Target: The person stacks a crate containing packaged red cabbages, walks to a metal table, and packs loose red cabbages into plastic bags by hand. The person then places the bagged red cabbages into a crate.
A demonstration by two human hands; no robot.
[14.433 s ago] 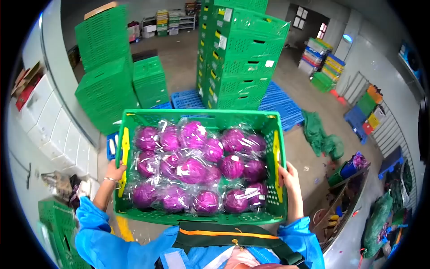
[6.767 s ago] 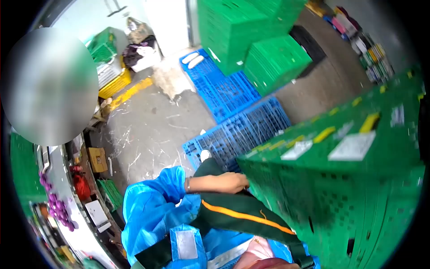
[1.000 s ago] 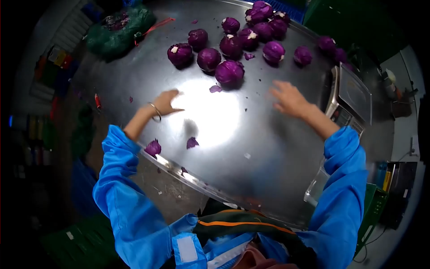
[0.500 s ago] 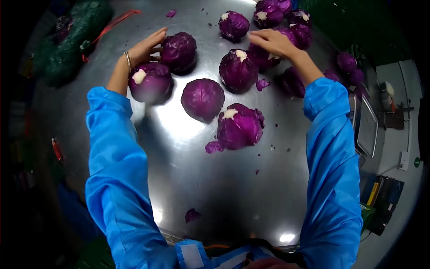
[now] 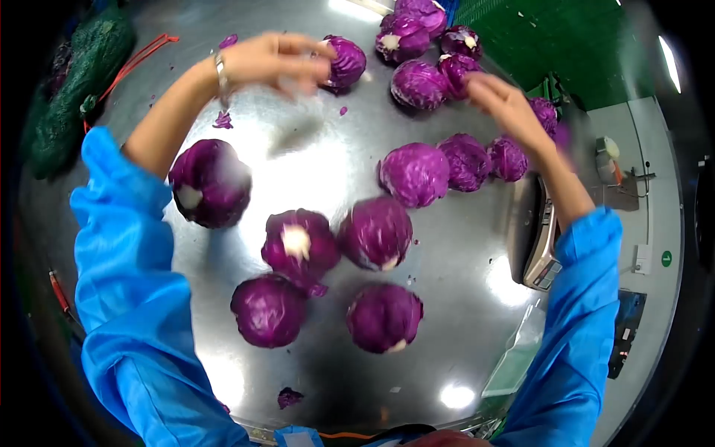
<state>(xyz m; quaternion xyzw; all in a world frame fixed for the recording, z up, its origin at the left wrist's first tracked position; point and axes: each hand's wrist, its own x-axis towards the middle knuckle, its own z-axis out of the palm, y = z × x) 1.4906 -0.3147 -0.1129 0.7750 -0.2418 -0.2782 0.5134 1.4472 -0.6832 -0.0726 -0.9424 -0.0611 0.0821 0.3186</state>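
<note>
On my head view, the task's red cabbages [image 5: 376, 232] lie scattered over the steel table [image 5: 454, 253]. My left hand [image 5: 261, 63] is at 11 o'clock, fingers spread wide, by the red cabbage in the upper middle [image 5: 344, 62]. My right hand [image 5: 514, 115] is at 2 o'clock, fingers loosely apart and slightly bent, reaching toward the upper cluster's near edge [image 5: 456, 73]. With the motion blur, I can't be sure whether either set of fingertips touches a head

Below the hands, 4 heads sit from the centre down toward 5 and 8 o'clock, and 1 more between 9 and 10. A row of 3 [image 5: 465, 162] lies at 2 o'clock. The weighing scale [image 5: 542, 257] is between 3 and 4, the green mesh sack [image 5: 78, 89] at 10, a torn leaf [image 5: 289, 397] near 7
</note>
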